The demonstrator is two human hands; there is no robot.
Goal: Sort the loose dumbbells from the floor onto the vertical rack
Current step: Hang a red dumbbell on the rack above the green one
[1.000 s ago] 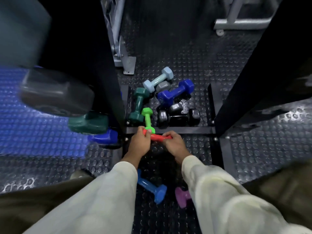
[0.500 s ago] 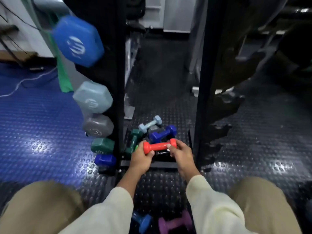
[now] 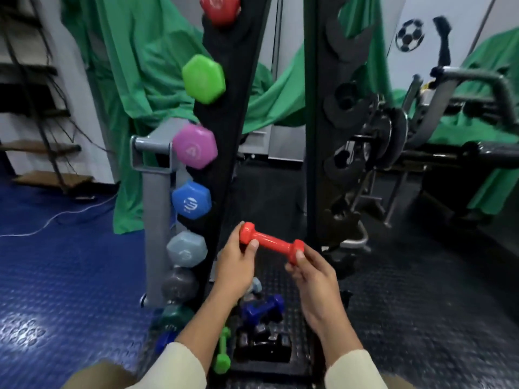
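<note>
A small red dumbbell (image 3: 271,244) is held level between the two black uprights of the vertical rack (image 3: 227,153). My left hand (image 3: 234,265) grips its left head and my right hand (image 3: 311,273) pinches its right head. The left upright carries several dumbbells: a red one (image 3: 220,8) at the top, then lime green (image 3: 203,79), pink (image 3: 194,146), blue (image 3: 191,199), pale blue (image 3: 186,249) and grey (image 3: 179,284). The cradles on the right upright (image 3: 325,136) look empty. On the floor below lie a dark blue dumbbell (image 3: 262,307), a green one (image 3: 222,350) and black ones (image 3: 262,345).
Green cloth (image 3: 140,80) hangs behind the rack. A grey machine frame (image 3: 153,192) stands just left of the rack, and a weight machine with plates (image 3: 387,136) stands to the right. A white cable (image 3: 56,220) runs over the blue floor at the left.
Both hands have lifted the red dumbbell from the floor pile up between the rack's uprights. My view has tilted upward, so the upper part of the rack now shows.
</note>
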